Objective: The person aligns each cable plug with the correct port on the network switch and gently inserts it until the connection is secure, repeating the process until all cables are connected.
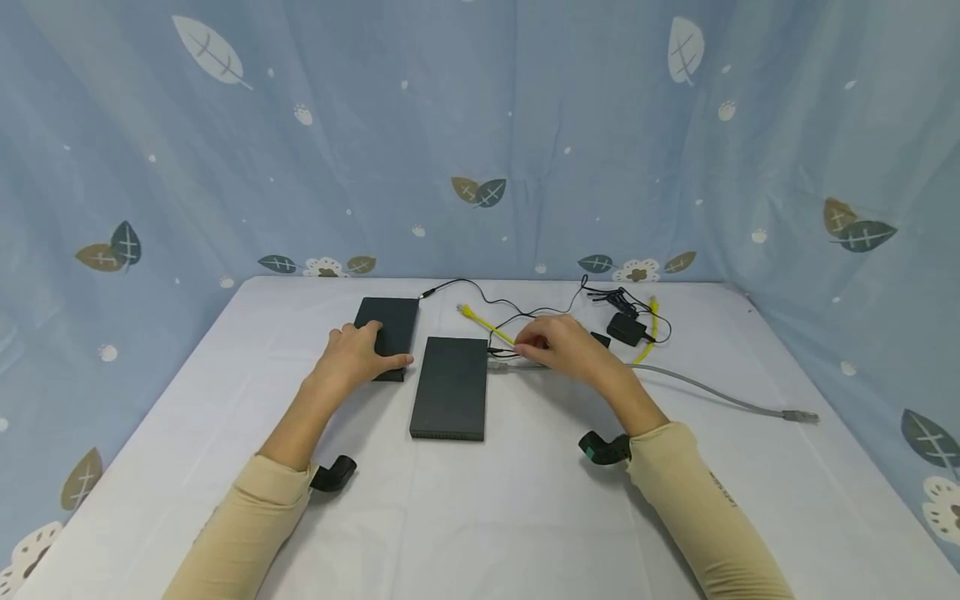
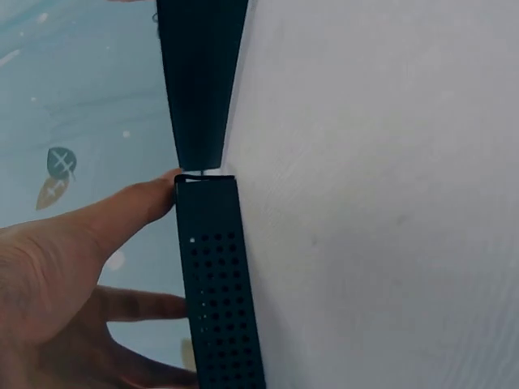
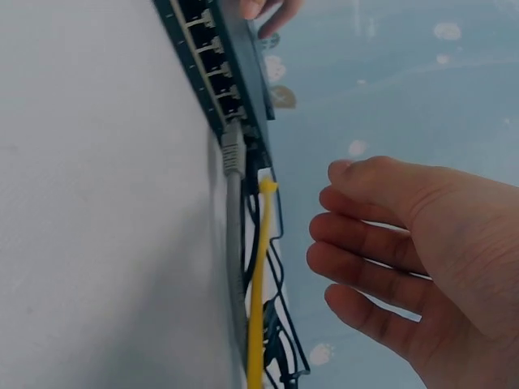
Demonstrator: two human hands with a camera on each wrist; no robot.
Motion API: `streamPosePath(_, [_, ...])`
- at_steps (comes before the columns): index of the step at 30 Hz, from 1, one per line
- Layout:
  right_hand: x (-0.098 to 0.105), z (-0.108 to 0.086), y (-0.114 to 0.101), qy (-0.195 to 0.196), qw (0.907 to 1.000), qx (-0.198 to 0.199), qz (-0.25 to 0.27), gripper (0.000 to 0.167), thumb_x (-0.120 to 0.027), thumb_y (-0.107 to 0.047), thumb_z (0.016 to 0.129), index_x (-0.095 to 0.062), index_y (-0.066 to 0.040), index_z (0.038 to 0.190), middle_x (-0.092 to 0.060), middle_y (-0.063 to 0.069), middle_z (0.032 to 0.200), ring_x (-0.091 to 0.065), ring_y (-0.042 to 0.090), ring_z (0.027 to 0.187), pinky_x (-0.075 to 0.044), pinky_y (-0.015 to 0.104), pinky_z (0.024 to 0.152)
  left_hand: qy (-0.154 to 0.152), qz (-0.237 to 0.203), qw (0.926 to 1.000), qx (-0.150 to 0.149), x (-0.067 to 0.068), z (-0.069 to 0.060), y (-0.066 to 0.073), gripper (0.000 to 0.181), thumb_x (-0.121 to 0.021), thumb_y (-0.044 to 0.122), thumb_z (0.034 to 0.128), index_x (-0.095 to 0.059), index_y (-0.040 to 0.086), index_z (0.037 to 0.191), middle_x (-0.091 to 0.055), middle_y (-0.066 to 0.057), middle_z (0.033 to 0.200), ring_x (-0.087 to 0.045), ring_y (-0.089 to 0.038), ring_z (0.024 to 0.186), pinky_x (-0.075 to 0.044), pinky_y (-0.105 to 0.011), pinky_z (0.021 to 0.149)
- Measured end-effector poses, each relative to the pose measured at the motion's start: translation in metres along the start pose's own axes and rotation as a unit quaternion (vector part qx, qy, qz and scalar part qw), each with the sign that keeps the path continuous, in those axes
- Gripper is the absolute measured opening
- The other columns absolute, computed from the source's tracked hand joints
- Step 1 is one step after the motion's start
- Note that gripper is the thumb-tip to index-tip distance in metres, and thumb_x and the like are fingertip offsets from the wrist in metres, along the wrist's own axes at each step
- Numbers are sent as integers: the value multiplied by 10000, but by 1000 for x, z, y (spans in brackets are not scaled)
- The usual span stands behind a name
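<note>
Two flat black metal boxes lie on the white table. My left hand [image 1: 348,360] rests over the left network box [image 1: 397,321], thumb at its right edge and fingers on its top. The left wrist view shows its perforated side [image 2: 217,284], with the thumb at the corner. In front and to the right lies a network switch [image 1: 450,392]; the right wrist view shows its row of ports, a grey cable plug [image 3: 233,154] in one. My right hand [image 1: 562,346] hovers over the yellow network cable [image 1: 491,327], fingers loosely bent and holding nothing.
The grey network cable [image 1: 697,383] runs right to a loose plug. A thin black power cord [image 1: 487,293] reaches the left box's far right corner. A black power adapter [image 1: 626,329] and bundled cord lie at the back right. A patterned blue curtain [image 1: 480,125] hangs behind.
</note>
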State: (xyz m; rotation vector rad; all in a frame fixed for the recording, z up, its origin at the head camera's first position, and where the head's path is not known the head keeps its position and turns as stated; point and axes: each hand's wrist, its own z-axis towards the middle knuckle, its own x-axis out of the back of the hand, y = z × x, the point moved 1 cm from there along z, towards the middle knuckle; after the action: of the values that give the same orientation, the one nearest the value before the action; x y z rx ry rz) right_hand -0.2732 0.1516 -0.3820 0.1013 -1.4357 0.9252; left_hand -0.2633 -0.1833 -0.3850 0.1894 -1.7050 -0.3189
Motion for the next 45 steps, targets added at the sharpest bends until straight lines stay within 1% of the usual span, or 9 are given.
streamPosePath(3, [3, 0, -4, -10, 10000, -26, 75, 149, -682, -182, 933, -762, -87, 1016, -713, -26, 877, -636, 65, 757, -531, 242, 668, -159, 46, 9999, 1, 3, 0, -2, 949, -673, 593, 849, -355, -32, 1489, -425, -371, 1415, -333, -601, 1308, -380, -675, 1010])
streamPosePath(11, [5, 0, -9, -11, 9999, 25, 137, 150, -676, -204, 940, -760, -105, 1014, -709, -40, 870, -630, 56, 747, -527, 246, 661, -310, 97, 9995, -61, 7, -3, -5, 923, -685, 586, 839, -378, 14, 1495, -428, -332, 1430, -395, -529, 1267, -416, -649, 966])
streamPosePath(16, [9, -2, -9, -37, 9999, -39, 138, 151, -669, -217, 945, -756, -117, 1017, -713, -44, 887, -640, 62, 777, -533, 263, 696, -355, 386, 9986, 36, 10, -6, -9, 904, -676, 609, 832, -399, 63, 1497, -447, -306, 1427, -428, -504, 1258, -436, -645, 921])
streamPosePath(20, [15, -3, -7, -3, 9999, -119, 69, 136, -670, -217, 943, -751, -132, 1011, -710, -55, 886, -652, 77, 800, -543, 285, 721, -390, 655, 9971, 70, 14, -7, -10, 894, -682, 612, 824, -410, 90, 1497, -467, -296, 1423, -453, -509, 1222, -397, -650, 952])
streamPosePath(24, [17, -1, -4, -126, 9998, -139, -54, 140, -666, -232, 947, -753, -139, 1004, -715, -55, 876, -655, 71, 793, -547, 275, 714, -554, 715, 9959, 72, 18, -8, -12, 896, -709, 578, 817, -397, 99, 1507, -440, -306, 1439, -426, -522, 1246, -387, -659, 978])
streamPosePath(28, [21, 3, -1, -177, 9996, -94, -173, 147, -662, -239, 949, -760, -140, 997, -720, -41, 876, -640, 67, 766, -531, 255, 674, -704, 584, 9958, 69, 20, -9, -13, 886, -732, 524, 818, -379, 113, 1518, -393, -317, 1460, -380, -526, 1292, -399, -672, 971])
streamPosePath(35, [27, 14, 2, -345, 9986, -39, -393, 172, -655, -256, 954, -765, -138, 1015, -718, -23, 894, -621, 91, 748, -514, 263, 650, -811, 594, 9949, 2, 22, -8, -16, 858, -747, 447, 816, -366, 156, 1528, -344, -296, 1496, -363, -499, 1304, -380, -684, 970])
streamPosePath(39, [30, 19, 4, -492, 9980, -127, -365, 185, -645, -272, 960, -760, -136, 1013, -724, -24, 896, -630, 92, 758, -528, 284, 672, -921, 633, 9937, -90, 25, -9, -19, 901, -754, 414, 814, -304, 170, 1555, -315, -279, 1522, -359, -476, 1300, -386, -682, 960])
streamPosePath(45, [30, 26, 2, -609, 9974, -216, -311, 192, -639, -281, 965, -756, -136, 1010, -732, -24, 898, -635, 80, 740, -536, 285, 672, -1134, 683, 9911, -102, 30, -11, -23, 951, -767, 375, 816, -234, 175, 1578, -225, -251, 1584, -283, -501, 1370, -344, -719, 988])
